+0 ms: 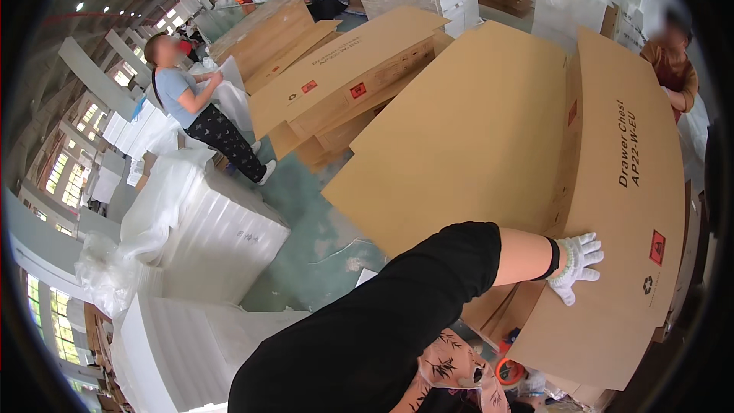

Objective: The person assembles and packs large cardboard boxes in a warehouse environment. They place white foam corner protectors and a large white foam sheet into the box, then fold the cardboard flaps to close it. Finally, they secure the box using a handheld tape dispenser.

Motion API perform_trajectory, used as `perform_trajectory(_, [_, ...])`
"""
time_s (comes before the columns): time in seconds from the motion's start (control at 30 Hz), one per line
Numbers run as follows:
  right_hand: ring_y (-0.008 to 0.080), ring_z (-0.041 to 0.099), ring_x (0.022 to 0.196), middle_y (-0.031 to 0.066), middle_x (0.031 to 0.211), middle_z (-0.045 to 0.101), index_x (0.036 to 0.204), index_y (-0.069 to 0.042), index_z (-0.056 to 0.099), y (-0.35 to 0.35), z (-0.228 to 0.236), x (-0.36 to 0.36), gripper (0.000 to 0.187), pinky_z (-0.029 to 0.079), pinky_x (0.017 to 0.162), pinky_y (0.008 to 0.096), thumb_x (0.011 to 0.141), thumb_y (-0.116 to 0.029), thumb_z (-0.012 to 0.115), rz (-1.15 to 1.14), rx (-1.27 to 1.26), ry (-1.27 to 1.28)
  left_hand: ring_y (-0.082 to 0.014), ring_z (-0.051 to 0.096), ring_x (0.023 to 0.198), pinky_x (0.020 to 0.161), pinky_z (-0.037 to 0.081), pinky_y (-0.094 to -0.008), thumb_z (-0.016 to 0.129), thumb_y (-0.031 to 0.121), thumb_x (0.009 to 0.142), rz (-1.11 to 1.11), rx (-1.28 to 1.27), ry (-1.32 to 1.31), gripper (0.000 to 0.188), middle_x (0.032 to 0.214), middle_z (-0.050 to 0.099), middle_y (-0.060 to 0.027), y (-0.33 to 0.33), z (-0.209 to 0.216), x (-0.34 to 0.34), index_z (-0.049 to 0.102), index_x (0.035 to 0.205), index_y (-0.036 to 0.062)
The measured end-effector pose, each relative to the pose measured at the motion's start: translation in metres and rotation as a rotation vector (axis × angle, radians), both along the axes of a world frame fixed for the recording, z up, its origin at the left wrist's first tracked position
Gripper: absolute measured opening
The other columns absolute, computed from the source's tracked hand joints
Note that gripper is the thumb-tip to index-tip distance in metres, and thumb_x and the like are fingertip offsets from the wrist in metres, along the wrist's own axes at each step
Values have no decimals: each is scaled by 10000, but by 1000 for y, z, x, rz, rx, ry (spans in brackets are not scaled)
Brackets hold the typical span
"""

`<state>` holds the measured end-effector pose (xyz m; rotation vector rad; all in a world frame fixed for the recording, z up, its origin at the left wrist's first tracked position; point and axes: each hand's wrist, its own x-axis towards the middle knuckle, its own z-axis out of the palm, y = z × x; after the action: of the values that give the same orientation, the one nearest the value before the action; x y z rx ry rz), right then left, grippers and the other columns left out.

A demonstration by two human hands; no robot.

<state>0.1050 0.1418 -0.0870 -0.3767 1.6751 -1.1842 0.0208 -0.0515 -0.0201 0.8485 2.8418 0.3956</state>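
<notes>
My left hand (pixel 575 268), in a white knitted glove, lies with its fingers spread on the printed side of a large brown cardboard carton (pixel 612 245). A black band circles the wrist. My arm, in a black sleeve, reaches across from the lower left. The carton panel stands tilted beside a broad plain cardboard sheet (pixel 466 130); I cannot tell whether they are joined. Below the hand, near the panel's lower edge, is an orange ring-shaped item (pixel 509 372), possibly a tape roll. My right hand does not show.
A person in a light blue top (pixel 180 88) stands at the left holding white sheeting. Another person (pixel 671 61) is behind the carton at the right. More flat cartons (pixel 344 69) lie ahead. White wrapped stacks (pixel 222 237) stand at the left on the green floor (pixel 306 214).
</notes>
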Motion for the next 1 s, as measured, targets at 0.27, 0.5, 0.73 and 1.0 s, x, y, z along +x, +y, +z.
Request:
perform_trajectory(0.27, [228,610,1086,130,1172,616,1251,-16,586,154,8,22,367,542,880,337,960,-232,531,-833,-161,62,-381,58,1518,1222,0,-529,470,655,896,103,-53,22,832,1633,157,-184,10,5,5,302,1558,178])
perform_trajectory(0.5, [229,616,1057,128,1143,615,1233,-4,590,387,-14,-66,346,544,880,341,968,-215,520,-1398,-444,251,-444,158,1485,1215,75,-560,501,562,904,320,-130,84,807,1588,221,-265,56,13,30,333,1528,78])
perform_trajectory(0.73, [266,623,1024,108,1128,618,1132,26,604,521,-78,-222,319,577,806,387,886,-176,618,-1049,-21,596,-424,350,1408,1188,259,-497,706,485,788,277,-101,137,824,1480,398,-274,122,51,110,464,1391,-21])
perform_trajectory(1.0, [349,714,846,230,974,726,1096,71,653,550,-102,-291,386,555,674,426,841,-216,632,-996,723,816,-407,427,1335,1156,309,-508,744,467,738,408,-114,236,770,1406,471,-224,158,58,135,511,1304,0])
